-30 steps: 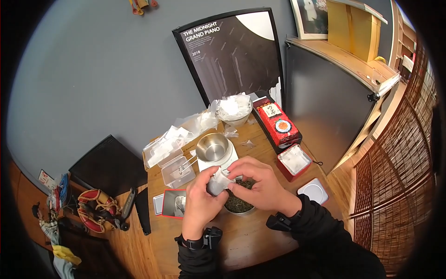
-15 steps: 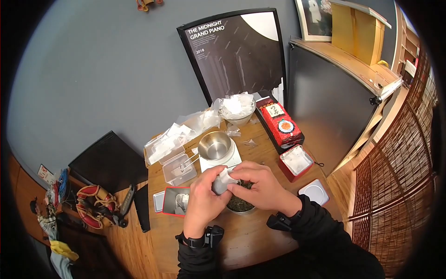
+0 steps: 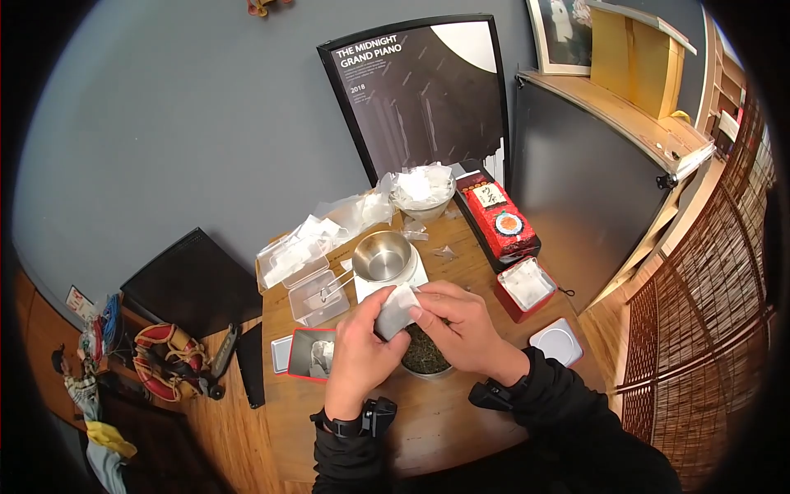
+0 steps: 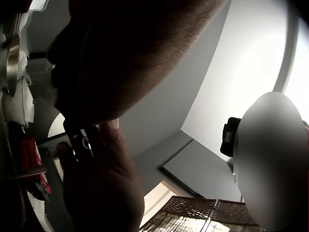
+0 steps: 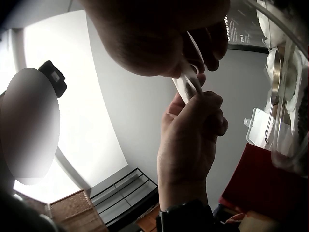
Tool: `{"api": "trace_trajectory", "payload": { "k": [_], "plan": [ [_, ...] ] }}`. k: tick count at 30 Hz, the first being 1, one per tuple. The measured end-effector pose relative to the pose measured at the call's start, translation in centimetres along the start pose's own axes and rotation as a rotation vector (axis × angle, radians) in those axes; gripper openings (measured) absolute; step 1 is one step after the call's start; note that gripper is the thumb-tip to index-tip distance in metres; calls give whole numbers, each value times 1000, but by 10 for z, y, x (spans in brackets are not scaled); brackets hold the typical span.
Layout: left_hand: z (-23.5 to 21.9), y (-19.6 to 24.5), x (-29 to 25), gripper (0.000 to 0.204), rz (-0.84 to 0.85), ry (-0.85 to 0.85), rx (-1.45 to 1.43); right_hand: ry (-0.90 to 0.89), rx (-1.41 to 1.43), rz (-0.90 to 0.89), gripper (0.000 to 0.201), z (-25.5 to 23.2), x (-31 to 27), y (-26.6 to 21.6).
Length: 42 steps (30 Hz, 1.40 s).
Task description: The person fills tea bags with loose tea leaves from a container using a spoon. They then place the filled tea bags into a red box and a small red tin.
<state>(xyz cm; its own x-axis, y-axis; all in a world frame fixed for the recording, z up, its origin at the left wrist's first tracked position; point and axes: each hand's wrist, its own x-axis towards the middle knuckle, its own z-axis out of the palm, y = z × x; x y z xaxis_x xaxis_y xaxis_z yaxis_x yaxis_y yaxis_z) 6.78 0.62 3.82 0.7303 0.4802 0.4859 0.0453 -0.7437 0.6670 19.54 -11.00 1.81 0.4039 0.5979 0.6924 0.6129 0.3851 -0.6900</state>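
In the head view a white tea bag [image 3: 398,311], its lower part grey with what it holds, is between both hands. My left hand [image 3: 360,350] grips its body from the left, thumb at the lower front. The right hand [image 3: 465,328] pinches its upper right edge with thumb and fingers. In the right wrist view the bag [image 5: 186,86] runs as a pale strip between the hands. Just below them is a bowl of dark loose tea leaves [image 3: 424,356], partly hidden by the hands. Behind stands a steel pan [image 3: 383,255] on a white scale [image 3: 420,276].
A red-rimmed tin [image 3: 309,356] is at left, near a clear plastic box [image 3: 319,300]. White bags fill a bowl [image 3: 421,212] at the back. On the right are a red tea package [image 3: 500,222], a red tin with white bags [image 3: 527,284] and a lid [image 3: 557,342].
The bag's top, bunched earlier, now shows flatter and taller between the fingers. The right fingers have shifted along its edge. The head view has moved slightly.
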Motion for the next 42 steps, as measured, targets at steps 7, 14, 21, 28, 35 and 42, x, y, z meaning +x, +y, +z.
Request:
{"api": "trace_trajectory", "payload": {
  "k": [7, 14, 21, 28, 35, 42],
  "plan": [
    [-4, 8, -1, 56, -27, -44, -4, -95, 128, 184, 16, -7, 0, -8],
    [1, -5, -2, 55, 45, 99, -171, -55, 158, 233, 18, -7, -2, -5],
    [-3, -13, -1, 54, 203, 150, -419, 18, 392, 338, 23, -7, -4, -11],
    [-7, -4, -2, 50, 139, 77, -701, 11, 419, 352, 25, -9, -3, -16],
    [-15, -15, -4, 46, 106, -42, -723, -58, 450, 415, 28, -6, -6, -4],
    [-17, -21, -4, 35, 51, -41, -726, -81, 511, 469, 29, -1, -6, -4]
  ]
}}
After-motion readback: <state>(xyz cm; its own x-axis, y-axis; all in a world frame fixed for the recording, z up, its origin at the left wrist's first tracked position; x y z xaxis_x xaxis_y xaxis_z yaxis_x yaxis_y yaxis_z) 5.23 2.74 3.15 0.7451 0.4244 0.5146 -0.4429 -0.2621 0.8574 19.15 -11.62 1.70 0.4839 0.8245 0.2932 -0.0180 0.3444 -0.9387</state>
